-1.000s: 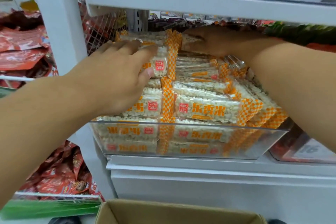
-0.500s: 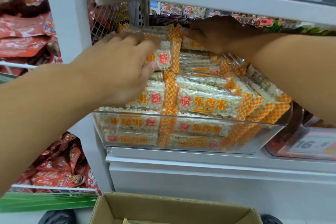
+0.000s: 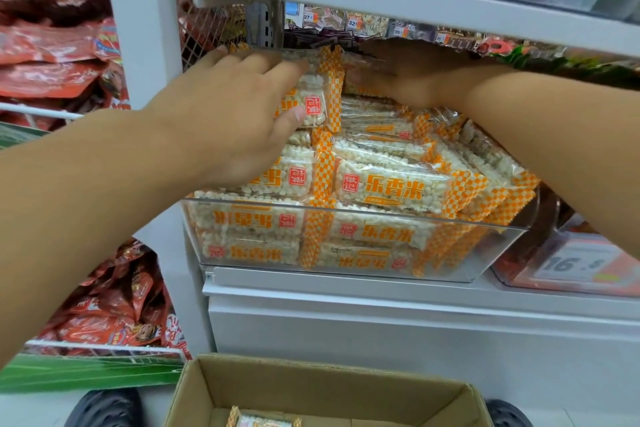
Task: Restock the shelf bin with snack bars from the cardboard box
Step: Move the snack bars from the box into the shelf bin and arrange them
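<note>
Far left: red foil snack packets (image 3: 52,59) on wire racks, not part of the job. Left hand (image 3: 239,114) reaches in over the bin's left stack, fingers stretched across the top of an orange-and-white checkered clear-wrapped puffed-rice snack bar (image 3: 311,104), thumb pressed at its lower edge, so the bar is pinched. Centre: clear rectangular plastic shelf bin (image 3: 346,274) sits on the white shelf, bars heaped above its rim in two columns (judged nearly full). Below centre, the open brown cardboard box (image 3: 325,388) on the floor shows one bar at its bottom edge; the rest of its inside is out of frame, so some stock remains to move. Right: right hand (image 3: 408,80) lies palm-down on the rear top bars under the upper shelf, fingers flat, pressing, holding nothing.
</note>
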Action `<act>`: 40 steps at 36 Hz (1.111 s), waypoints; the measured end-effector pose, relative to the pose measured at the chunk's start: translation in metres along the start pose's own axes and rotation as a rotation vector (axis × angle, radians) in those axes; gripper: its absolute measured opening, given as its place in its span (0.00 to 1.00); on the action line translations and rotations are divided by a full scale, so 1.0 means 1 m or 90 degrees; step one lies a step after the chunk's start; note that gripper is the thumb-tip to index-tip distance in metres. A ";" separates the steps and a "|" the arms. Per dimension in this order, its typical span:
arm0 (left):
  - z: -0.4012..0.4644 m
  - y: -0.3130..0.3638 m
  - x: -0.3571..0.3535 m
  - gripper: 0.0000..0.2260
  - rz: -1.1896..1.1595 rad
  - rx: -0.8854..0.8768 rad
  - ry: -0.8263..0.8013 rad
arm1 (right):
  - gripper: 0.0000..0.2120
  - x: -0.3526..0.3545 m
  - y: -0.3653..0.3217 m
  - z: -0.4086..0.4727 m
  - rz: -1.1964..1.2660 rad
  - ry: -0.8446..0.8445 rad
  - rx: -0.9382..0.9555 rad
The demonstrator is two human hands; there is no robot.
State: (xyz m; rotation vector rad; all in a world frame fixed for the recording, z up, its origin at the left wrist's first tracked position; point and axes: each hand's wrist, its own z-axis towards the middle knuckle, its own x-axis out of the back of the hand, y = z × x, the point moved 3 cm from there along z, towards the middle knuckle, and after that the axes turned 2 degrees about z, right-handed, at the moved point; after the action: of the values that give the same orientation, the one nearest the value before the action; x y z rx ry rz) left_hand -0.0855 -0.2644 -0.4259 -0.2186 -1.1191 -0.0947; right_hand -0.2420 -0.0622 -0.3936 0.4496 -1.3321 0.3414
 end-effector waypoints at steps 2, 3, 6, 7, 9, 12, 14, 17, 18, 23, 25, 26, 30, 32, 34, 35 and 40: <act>-0.003 0.000 0.000 0.27 0.004 -0.012 0.005 | 0.41 0.000 0.000 -0.002 0.008 0.001 0.007; -0.004 0.001 0.001 0.27 0.005 -0.018 0.008 | 0.41 0.000 -0.001 -0.003 0.011 0.000 0.012; -0.008 0.002 0.003 0.26 0.006 -0.037 0.016 | 0.39 0.002 -0.005 -0.016 0.041 -0.004 -0.001; -0.009 0.002 0.004 0.26 0.008 -0.044 0.017 | 0.37 0.003 -0.009 -0.024 0.053 -0.009 -0.004; -0.014 0.004 0.008 0.28 0.008 -0.065 0.020 | 0.33 0.008 -0.020 -0.046 0.064 -0.011 0.021; -0.028 0.013 0.017 0.27 -0.021 -0.103 0.035 | 0.28 0.019 -0.047 -0.093 0.077 0.041 0.095; -0.041 0.020 0.023 0.26 -0.040 -0.114 0.065 | 0.25 0.024 -0.064 -0.124 0.100 0.131 0.140; -0.069 0.038 0.030 0.20 -0.060 -0.151 0.160 | 0.19 0.015 -0.085 -0.190 0.192 0.369 0.184; -0.080 0.044 0.032 0.17 -0.077 -0.171 0.193 | 0.17 0.004 -0.095 -0.213 0.241 0.440 0.191; -0.148 0.076 -0.036 0.11 -0.125 -0.179 -0.059 | 0.16 -0.128 -0.150 -0.265 0.544 0.267 0.061; -0.187 0.082 -0.091 0.12 -0.054 -0.126 -0.357 | 0.12 -0.222 -0.165 -0.280 0.539 -0.060 -0.053; -0.211 0.084 -0.118 0.13 -0.031 -0.085 -0.485 | 0.07 -0.265 -0.171 -0.296 0.518 -0.189 -0.096; -0.291 0.097 -0.197 0.15 -0.103 0.124 -0.717 | 0.14 -0.361 -0.178 -0.354 0.515 -0.444 -0.228; -0.318 0.112 -0.223 0.19 -0.160 0.168 -0.782 | 0.27 -0.380 -0.187 -0.368 0.518 -0.516 -0.266; -0.334 0.127 -0.241 0.20 -0.197 0.195 -0.826 | 0.27 -0.391 -0.199 -0.373 0.501 -0.559 -0.285; -0.339 0.132 -0.249 0.19 -0.206 0.199 -0.846 | 0.25 -0.396 -0.207 -0.373 0.482 -0.579 -0.269; -0.343 0.139 -0.262 0.14 -0.245 0.272 -0.896 | 0.18 -0.406 -0.238 -0.366 0.467 -0.566 -0.277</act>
State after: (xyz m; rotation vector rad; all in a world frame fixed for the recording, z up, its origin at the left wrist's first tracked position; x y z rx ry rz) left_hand 0.1284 -0.2135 -0.8228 0.4056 -2.5336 -0.0297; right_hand 0.0994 -0.0795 -0.8823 -0.3371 -2.3692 0.4551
